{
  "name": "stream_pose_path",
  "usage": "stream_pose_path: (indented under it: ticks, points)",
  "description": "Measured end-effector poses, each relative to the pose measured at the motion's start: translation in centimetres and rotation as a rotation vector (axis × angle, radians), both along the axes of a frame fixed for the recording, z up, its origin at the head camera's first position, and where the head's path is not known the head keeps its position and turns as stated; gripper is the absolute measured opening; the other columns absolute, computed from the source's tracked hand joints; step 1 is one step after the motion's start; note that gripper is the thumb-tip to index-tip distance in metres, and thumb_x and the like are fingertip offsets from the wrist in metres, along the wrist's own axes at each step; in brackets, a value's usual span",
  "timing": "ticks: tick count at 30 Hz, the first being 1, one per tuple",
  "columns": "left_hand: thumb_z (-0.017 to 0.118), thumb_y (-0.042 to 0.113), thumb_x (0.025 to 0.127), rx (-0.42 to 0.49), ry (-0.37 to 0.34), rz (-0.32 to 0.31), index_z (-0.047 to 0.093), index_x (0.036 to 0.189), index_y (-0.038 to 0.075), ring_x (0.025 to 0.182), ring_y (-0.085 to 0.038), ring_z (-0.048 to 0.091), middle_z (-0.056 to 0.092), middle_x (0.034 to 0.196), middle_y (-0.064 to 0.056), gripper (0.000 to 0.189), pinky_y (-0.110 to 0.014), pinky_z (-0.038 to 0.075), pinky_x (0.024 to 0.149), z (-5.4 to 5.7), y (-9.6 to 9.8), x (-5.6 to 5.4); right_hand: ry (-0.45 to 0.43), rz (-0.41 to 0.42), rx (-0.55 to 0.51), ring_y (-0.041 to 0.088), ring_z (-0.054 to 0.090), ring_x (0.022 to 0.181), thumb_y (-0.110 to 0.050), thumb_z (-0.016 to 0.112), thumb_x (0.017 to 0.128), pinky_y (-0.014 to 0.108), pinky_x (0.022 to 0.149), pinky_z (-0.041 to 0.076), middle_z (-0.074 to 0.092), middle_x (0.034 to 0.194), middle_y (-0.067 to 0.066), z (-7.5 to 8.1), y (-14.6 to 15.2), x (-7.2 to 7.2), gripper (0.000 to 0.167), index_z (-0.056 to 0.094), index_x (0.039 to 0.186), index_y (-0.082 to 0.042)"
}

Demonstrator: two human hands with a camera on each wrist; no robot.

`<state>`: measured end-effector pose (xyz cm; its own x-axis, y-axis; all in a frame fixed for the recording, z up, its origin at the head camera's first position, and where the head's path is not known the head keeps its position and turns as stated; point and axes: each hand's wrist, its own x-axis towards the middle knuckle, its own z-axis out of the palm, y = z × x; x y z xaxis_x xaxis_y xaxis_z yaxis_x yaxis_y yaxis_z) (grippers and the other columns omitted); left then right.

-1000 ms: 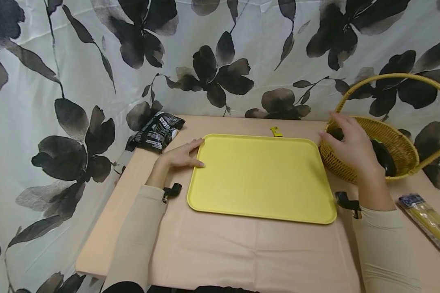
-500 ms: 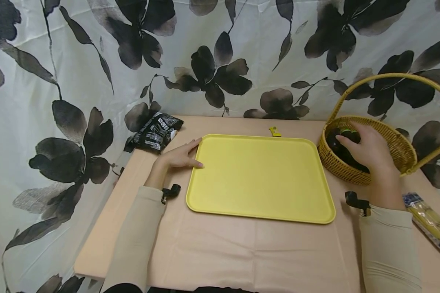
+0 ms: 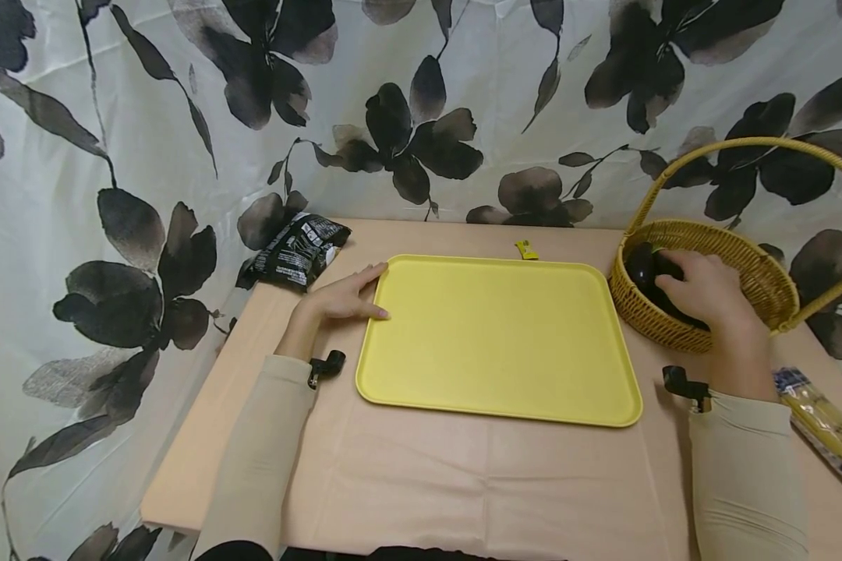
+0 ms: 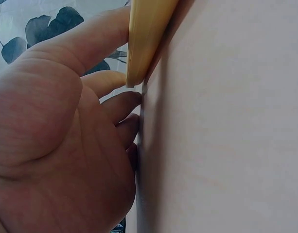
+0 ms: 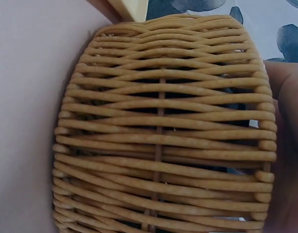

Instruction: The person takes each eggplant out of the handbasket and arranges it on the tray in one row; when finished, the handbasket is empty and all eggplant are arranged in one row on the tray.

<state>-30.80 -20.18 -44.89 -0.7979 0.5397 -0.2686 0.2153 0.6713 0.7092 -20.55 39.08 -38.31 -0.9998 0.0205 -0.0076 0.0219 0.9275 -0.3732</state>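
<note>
A yellow tray (image 3: 498, 343) lies flat on the table. At its left edge rests my left hand (image 3: 344, 300), thumb and forefinger touching the rim, the other fingers extended beside it. In the left wrist view the tray rim (image 4: 144, 43) meets the thumb and a fingertip of the left hand (image 4: 66, 107). My right hand (image 3: 709, 292) reaches into the wicker basket (image 3: 765, 273), thumb and fingers around a dark eggplant (image 3: 669, 269). Another dark eggplant (image 3: 641, 265) lies beside it. The right wrist view is mostly basket wall (image 5: 163, 121), which hides the fingertips.
A black printed bag (image 3: 298, 251) sits at the table's back left. A small yellow packet (image 3: 526, 249) lies behind the tray. Right of the right forearm is a long yellow package (image 3: 828, 428). The basket's tall handle (image 3: 751, 142) arches above the right hand.
My right hand has moved from above the basket's near left rim down into it and closed around an eggplant. The left hand and tray have stayed in place.
</note>
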Motion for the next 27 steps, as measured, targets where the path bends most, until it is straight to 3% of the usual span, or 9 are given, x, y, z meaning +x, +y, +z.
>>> stream_pose_path:
  ticks: [12,20,27]
  points:
    - [0.087,0.049,0.082,0.008,0.009,0.001,0.014,0.169,0.027,0.164,-0.027,-0.004,0.005,0.177,0.0,0.115,-0.05,-0.001,0.133,-0.2,0.0,-0.2,-0.098,0.076,0.061,0.067,0.027,0.137,-0.029,0.067,0.101,0.084,0.109,0.02,0.032,0.152,0.044,0.9,0.7,0.2,0.077,0.032,0.157,0.01]
    - [0.087,0.047,0.083,0.009,0.001,-0.001,0.014,0.169,0.027,0.164,-0.027,-0.004,0.005,0.177,0.0,0.115,-0.051,-0.001,0.133,-0.1,0.1,-0.2,-0.12,0.064,0.07,0.066,0.031,0.135,-0.04,0.065,0.101,0.082,0.11,0.025,0.036,0.15,0.044,1.1,0.3,0.3,0.082,0.029,0.161,0.003]
    - [0.087,0.045,0.083,0.028,-0.006,0.01,0.015,0.169,0.028,0.164,-0.026,-0.004,0.006,0.177,0.001,0.113,-0.052,-0.001,0.133,-0.2,0.1,-0.1,-0.133,0.045,0.029,0.066,0.034,0.135,-0.036,0.061,0.104,0.081,0.109,0.03,0.037,0.149,0.046,1.2,0.5,0.4,0.075,0.031,0.159,0.006]
